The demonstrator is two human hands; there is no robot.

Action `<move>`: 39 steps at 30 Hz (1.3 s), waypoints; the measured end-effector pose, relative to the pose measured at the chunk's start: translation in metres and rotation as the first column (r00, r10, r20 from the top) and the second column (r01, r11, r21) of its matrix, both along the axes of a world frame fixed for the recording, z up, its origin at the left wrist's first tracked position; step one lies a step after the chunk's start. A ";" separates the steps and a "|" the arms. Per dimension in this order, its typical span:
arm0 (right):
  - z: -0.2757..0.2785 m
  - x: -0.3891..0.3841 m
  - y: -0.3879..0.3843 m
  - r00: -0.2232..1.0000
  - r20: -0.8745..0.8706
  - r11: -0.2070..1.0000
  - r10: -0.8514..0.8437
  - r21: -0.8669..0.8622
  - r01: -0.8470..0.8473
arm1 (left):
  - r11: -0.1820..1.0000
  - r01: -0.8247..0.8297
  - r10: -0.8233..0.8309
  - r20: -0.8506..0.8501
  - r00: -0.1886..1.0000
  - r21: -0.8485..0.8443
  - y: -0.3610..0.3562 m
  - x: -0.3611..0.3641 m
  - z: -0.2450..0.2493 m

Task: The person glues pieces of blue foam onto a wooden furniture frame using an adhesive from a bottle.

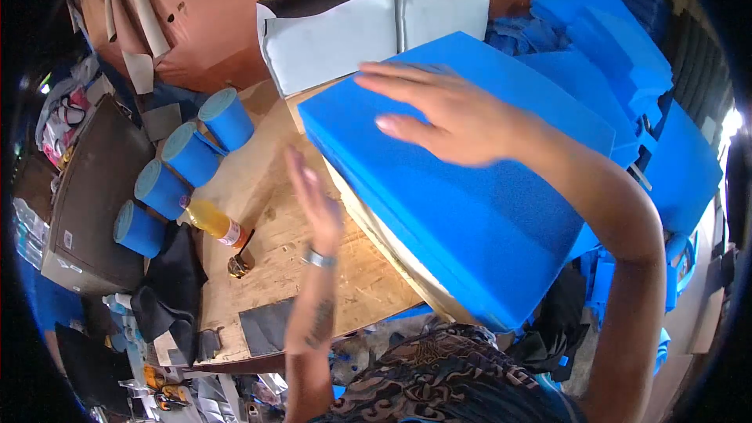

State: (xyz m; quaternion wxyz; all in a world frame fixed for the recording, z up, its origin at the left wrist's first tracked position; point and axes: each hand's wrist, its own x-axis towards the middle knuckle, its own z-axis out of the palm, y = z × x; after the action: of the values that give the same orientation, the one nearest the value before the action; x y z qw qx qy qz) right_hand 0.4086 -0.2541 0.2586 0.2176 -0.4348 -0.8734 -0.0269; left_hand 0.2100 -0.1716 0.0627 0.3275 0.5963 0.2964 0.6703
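A large blue foam block point(486, 227) lies across the right side of the wooden table, with a pale layer point(392, 243) showing beneath its near left edge. My right hand point(446, 113) is over the top of the foam, palm down and slightly blurred, with the fingers stretched toward the left and the thumb apart. Beside the foam's left side, my left hand point(315, 204) is held on edge above the wood, fingers straight and nothing in them. Behind the foam stand two white open-topped boxes point(333, 43) with dark insides.
Several blue foam rolls point(192, 155) line the table's left side, near a bottle of yellow drink point(211, 221) and a small dark brush-like item point(240, 265). Black fabric point(172, 290) hangs at the left edge. More blue foam pieces point(619, 47) are piled behind on the right.
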 end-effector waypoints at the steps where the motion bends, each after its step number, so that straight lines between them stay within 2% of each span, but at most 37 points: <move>1: -0.012 -0.005 0.027 0.999 0.001 0.999 0.035 0.039 -0.035 | 0.997 0.058 -0.055 -0.061 0.997 0.041 -0.020 0.012 -0.007; 2: -0.026 -0.016 0.041 0.997 0.071 0.994 -0.039 -0.094 0.046 | 0.991 0.110 -0.101 -0.120 0.988 0.077 -0.036 0.022 -0.011; 3: -0.038 -0.026 0.052 0.983 0.152 0.967 -0.101 -0.216 0.133 | 0.986 0.160 -0.157 -0.076 0.985 0.043 -0.045 0.032 -0.012; 4: -0.052 -0.036 0.055 0.948 0.292 0.952 -0.123 -0.234 0.195 | 0.978 0.209 -0.209 -0.030 0.978 0.018 -0.048 0.038 -0.011; 6: -0.055 -0.041 0.058 0.955 0.272 0.951 -0.114 -0.248 0.184 | 0.990 0.137 -0.132 -0.125 0.983 0.027 -0.046 0.039 -0.013; 10: -0.066 -0.049 0.058 0.950 0.281 0.975 -0.140 -0.130 0.182 | 1.000 0.014 -0.010 -0.352 0.936 0.009 -0.048 0.036 -0.009; 11: -0.066 -0.052 0.058 0.941 0.303 0.976 -0.148 -0.108 0.188 | 1.000 0.003 0.000 -0.357 0.934 0.007 -0.047 0.037 -0.010; 13: -0.072 -0.049 0.067 0.943 0.307 0.988 -0.131 -0.039 0.150 | 0.997 0.034 -0.014 -0.295 0.955 0.063 -0.039 0.034 -0.015; 14: -0.068 -0.047 0.070 0.954 0.275 0.987 -0.122 -0.063 0.145 | 0.995 0.061 -0.039 -0.263 0.964 0.074 -0.040 0.035 -0.020; 15: -0.063 -0.046 0.070 0.963 0.247 0.985 -0.112 -0.099 0.140 | 0.988 0.142 -0.138 -0.060 0.989 0.054 -0.041 0.041 -0.022; 19: -0.064 -0.036 0.052 0.975 0.186 0.976 -0.120 -0.156 0.150 | 0.973 0.110 -0.096 -0.079 0.992 0.204 -0.088 0.059 -0.055; 22: -0.054 -0.033 -0.006 0.952 0.296 0.967 -0.078 -0.209 0.145 | 0.969 0.142 -0.101 -0.201 0.974 0.201 -0.124 0.050 -0.075; 23: -0.046 -0.037 -0.043 0.935 0.352 0.968 -0.034 -0.221 0.118 | 0.971 0.170 -0.144 -0.158 0.977 0.167 -0.136 0.043 -0.083; 25: -0.015 -0.040 -0.097 0.862 0.488 0.905 0.137 -0.416 0.092 | 0.969 0.236 -0.232 -0.065 0.971 0.066 -0.148 0.029 -0.097; 26: -0.007 -0.043 -0.118 0.826 0.529 0.867 0.195 -0.486 0.106 | 0.976 0.214 -0.213 -0.037 0.976 0.036 -0.152 0.025 -0.102; 27: -0.001 -0.053 -0.135 0.862 0.424 0.528 -0.279 -0.682 0.507 | 0.980 0.201 -0.201 -0.012 0.980 0.005 -0.155 0.022 -0.103; 28: 0.005 -0.063 -0.151 0.526 0.291 0.140 -0.799 -0.761 0.633 | 0.981 0.191 -0.191 0.013 0.982 -0.022 -0.159 0.021 -0.104; 29: 0.004 -0.033 -0.172 0.526 -0.142 0.456 -0.838 -0.710 0.536 | 0.974 0.225 -0.226 -0.095 0.970 -0.021 -0.170 0.020 -0.104; 30: 0.005 0.019 -0.184 0.545 -0.619 0.825 -0.565 -0.419 0.379 | 0.966 0.259 -0.256 -0.202 0.945 -0.017 -0.181 0.020 -0.103; 31: 0.007 0.064 -0.189 0.460 -0.814 0.913 -0.356 -0.196 0.359 | 0.944 0.330 -0.319 -0.349 0.881 -0.032 -0.197 0.025 -0.096; 32: 0.005 0.113 -0.190 0.385 -0.891 0.917 -0.238 -0.076 0.392 | 0.914 0.403 -0.375 -0.489 0.788 -0.051 -0.212 0.030 -0.094; 33: -0.002 0.166 -0.191 0.316 -0.925 0.887 -0.213 -0.048 0.458 | 0.922 0.383 -0.351 -0.552 0.756 -0.062 -0.221 0.039 -0.107; 34: -0.022 0.223 -0.194 0.480 -0.786 0.756 -0.389 0.026 0.654 | 0.928 0.366 -0.327 -0.614 0.719 -0.065 -0.227 0.051 -0.130; 35: -0.043 0.268 -0.196 0.302 -0.867 0.709 -0.395 -0.079 0.700 | 0.936 0.348 -0.294 -0.676 0.676 -0.059 -0.230 0.061 -0.148; 36: -0.067 0.300 -0.199 0.163 -0.912 0.722 -0.377 -0.179 0.668 | 0.950 0.308 -0.219 -0.588 0.779 0.054 -0.230 0.066 -0.156; 37: -0.086 0.315 -0.197 -0.002 -0.931 0.727 -0.366 -0.287 0.624 | 0.937 0.349 -0.273 -0.572 0.773 0.025 -0.230 0.065 -0.165; 39: -0.124 0.335 -0.186 -0.050 -0.927 0.722 -0.371 -0.322 0.613 | 0.926 0.374 -0.331 -0.576 0.747 -0.047 -0.230 0.057 -0.176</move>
State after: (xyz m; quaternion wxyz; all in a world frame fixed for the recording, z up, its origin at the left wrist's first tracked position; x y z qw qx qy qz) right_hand 0.7440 -0.4400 0.1341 0.7296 -0.6076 -0.2998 0.0928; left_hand 0.2674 -0.4014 -0.1129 0.3217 0.8266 0.2389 0.3953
